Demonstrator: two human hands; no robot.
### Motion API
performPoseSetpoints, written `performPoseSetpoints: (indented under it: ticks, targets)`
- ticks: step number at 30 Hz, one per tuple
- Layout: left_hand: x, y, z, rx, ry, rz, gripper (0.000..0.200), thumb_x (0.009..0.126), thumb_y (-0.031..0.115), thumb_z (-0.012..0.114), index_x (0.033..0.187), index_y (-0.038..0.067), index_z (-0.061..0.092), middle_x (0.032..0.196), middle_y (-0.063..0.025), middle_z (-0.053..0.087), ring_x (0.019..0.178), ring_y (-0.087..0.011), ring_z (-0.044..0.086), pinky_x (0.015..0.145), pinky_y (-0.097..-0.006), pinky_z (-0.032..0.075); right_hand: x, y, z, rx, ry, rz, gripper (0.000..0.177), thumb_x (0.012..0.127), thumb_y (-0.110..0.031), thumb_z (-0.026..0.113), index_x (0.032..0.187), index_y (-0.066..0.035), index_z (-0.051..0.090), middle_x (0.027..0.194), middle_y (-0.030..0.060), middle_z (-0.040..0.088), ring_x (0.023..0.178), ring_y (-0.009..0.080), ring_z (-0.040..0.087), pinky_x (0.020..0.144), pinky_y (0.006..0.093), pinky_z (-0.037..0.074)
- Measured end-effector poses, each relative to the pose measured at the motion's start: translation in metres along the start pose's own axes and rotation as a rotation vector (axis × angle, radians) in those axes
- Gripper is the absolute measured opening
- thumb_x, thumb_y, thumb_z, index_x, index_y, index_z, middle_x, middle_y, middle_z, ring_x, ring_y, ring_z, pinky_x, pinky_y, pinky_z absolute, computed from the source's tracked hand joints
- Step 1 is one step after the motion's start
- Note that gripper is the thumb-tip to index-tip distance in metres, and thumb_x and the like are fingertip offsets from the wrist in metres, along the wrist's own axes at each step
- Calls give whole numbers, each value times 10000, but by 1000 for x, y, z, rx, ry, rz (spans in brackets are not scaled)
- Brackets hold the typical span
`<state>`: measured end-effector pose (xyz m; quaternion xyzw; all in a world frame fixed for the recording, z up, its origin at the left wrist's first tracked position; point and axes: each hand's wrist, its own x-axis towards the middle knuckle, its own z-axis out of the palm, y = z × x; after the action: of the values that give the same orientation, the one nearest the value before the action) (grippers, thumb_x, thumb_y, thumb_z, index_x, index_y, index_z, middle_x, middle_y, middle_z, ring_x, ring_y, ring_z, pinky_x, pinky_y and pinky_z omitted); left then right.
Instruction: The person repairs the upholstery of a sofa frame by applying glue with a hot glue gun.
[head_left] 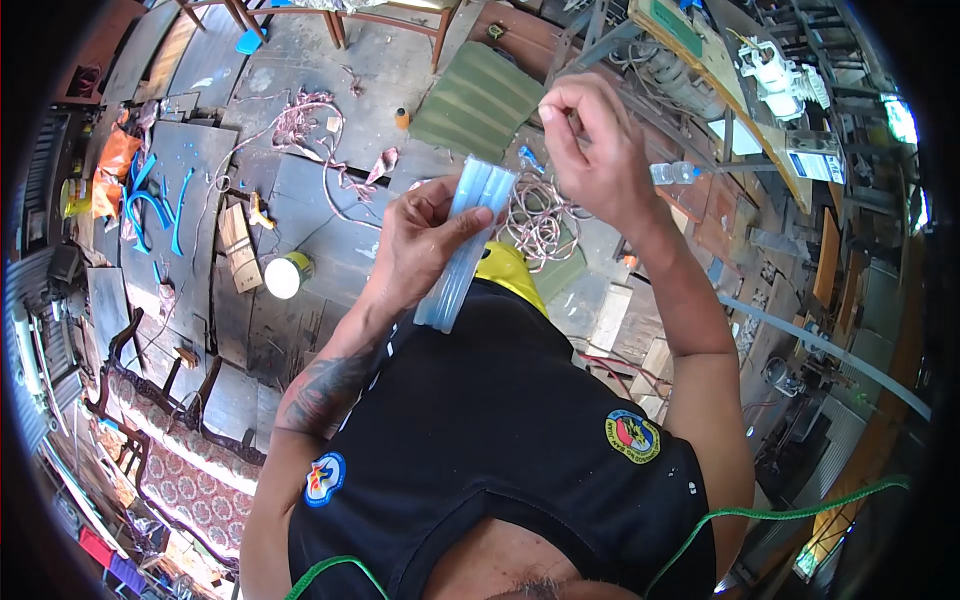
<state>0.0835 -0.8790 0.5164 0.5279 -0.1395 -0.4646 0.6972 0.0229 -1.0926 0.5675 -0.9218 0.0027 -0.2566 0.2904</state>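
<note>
My left hand (420, 235) is wrapped round a bundle of translucent glue sticks (462, 262), with the thumb across the front. The bundle stands lengthwise before my chest, its lower end close to my black shirt. To the right and higher up is my right hand (597, 150), apart from the bundle. Its fingers are curled and thumb and forefinger come close together. Whatever may be between those fingertips is too small to make out. Behind the hands, a coil of reddish-white cord (540, 222) lies beside a small blue item (531, 158).
A green striped mat (476, 100) lies ahead on the wooden floor. A tangled cord (305, 120), a white tub (288, 275) and blue strips (150, 208) lie to the left. A carved upholstered sofa (190, 480) stands lower left. On the right are a plastic bottle (676, 173) and a workbench (735, 90).
</note>
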Motion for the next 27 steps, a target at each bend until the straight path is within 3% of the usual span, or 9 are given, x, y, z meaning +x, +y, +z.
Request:
performPoseSetpoints:
  ticks: [2, 4, 5, 12, 16, 19, 21, 24, 27]
  targets:
    - [1, 0, 0, -24, 53, 2, 306, 940, 72, 705, 1211, -57, 645, 1007, -81, 738, 873, -80, 667, 765, -230, 537, -1, -7, -6, 74, -106, 14, 108, 851, -5, 683, 939, -27, 624, 971, 94, 626, 888, 243, 648, 704, 336, 571]
    - [1, -2, -3, -41, 91, -12, 306, 938, 76, 712, 1205, -58, 651, 996, -77, 735, 847, -77, 663, 737, -225, 533, -8, -10, -2, 62, -277, -320, 121, 836, -21, 705, 949, -20, 662, 982, 95, 638, 916, 247, 649, 769, 351, 569]
    - [2, -2, -4, -41, 87, -15, 306, 938, 76, 712, 1205, -58, 651, 996, -77, 735, 847, -77, 663, 737, -225, 533, -13, -12, 0, 43, -327, -343, 175, 786, -17, 716, 958, -12, 687, 998, 91, 641, 942, 252, 648, 822, 359, 562]
    - [2, -2, -6, -31, 71, -59, 319, 927, 100, 735, 1195, -56, 657, 956, -54, 728, 808, -62, 643, 701, -221, 524, -24, -5, 7, -197, -335, -555, 250, 739, -72, 697, 963, 34, 662, 1009, 104, 623, 997, 247, 632, 787, 331, 573]
    - [1, -1, -5, -35, 50, -78, 320, 925, 94, 737, 1197, -54, 657, 958, -41, 724, 807, -51, 631, 701, -212, 516, -28, -5, 12, -319, -338, -591, 255, 742, -89, 706, 959, 35, 655, 1010, 116, 616, 976, 241, 627, 760, 330, 576]
    - [-1, -5, 2, -17, 64, -32, 323, 927, 80, 732, 1209, -56, 652, 967, -31, 719, 824, -45, 625, 715, -208, 511, -27, -3, 12, -337, -334, -500, 244, 765, -106, 721, 955, 31, 649, 1011, 116, 609, 952, 230, 621, 756, 324, 568]
    - [-3, -6, 2, 6, 92, -15, 329, 929, 74, 727, 1220, -58, 646, 978, -31, 717, 837, -44, 623, 724, -208, 511, -26, 0, 11, -176, -309, -358, 237, 778, -93, 740, 963, 22, 646, 1013, 106, 606, 942, 243, 617, 751, 318, 557]
    - [-3, -8, -1, 10, 129, 2, 346, 933, 60, 715, 1246, -63, 632, 1003, -38, 715, 866, -49, 627, 746, -213, 515, -26, -4, 10, -14, -335, -343, 239, 774, -64, 749, 976, 13, 647, 1001, 99, 603, 930, 258, 619, 756, 322, 549]
    - [-4, -7, -1, -7, 141, 3, 362, 936, 44, 700, 1270, -67, 616, 1030, -50, 715, 895, -61, 636, 774, -223, 524, -34, -3, 18, -43, -316, -345, 243, 755, -37, 753, 972, 4, 651, 997, 93, 599, 927, 266, 619, 753, 333, 548]
